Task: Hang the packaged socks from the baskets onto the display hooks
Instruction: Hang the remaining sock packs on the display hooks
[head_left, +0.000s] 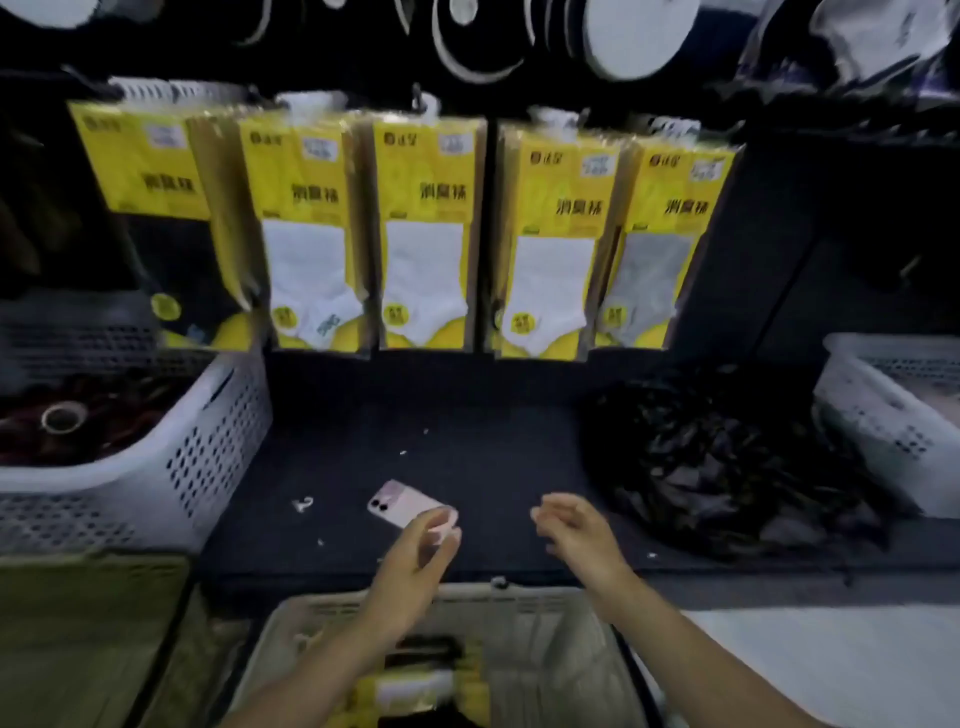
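Five rows of yellow-carded sock packets (426, 228) hang mid-frame, more wait in the beige bottom basket (545, 639); left hand (415, 551) and right hand (576, 530) hover loose, gripping nothing.

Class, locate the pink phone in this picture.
The pink phone lies on the dark shelf, low and centre-left, partly behind the left hand, below the hanging sock packs.
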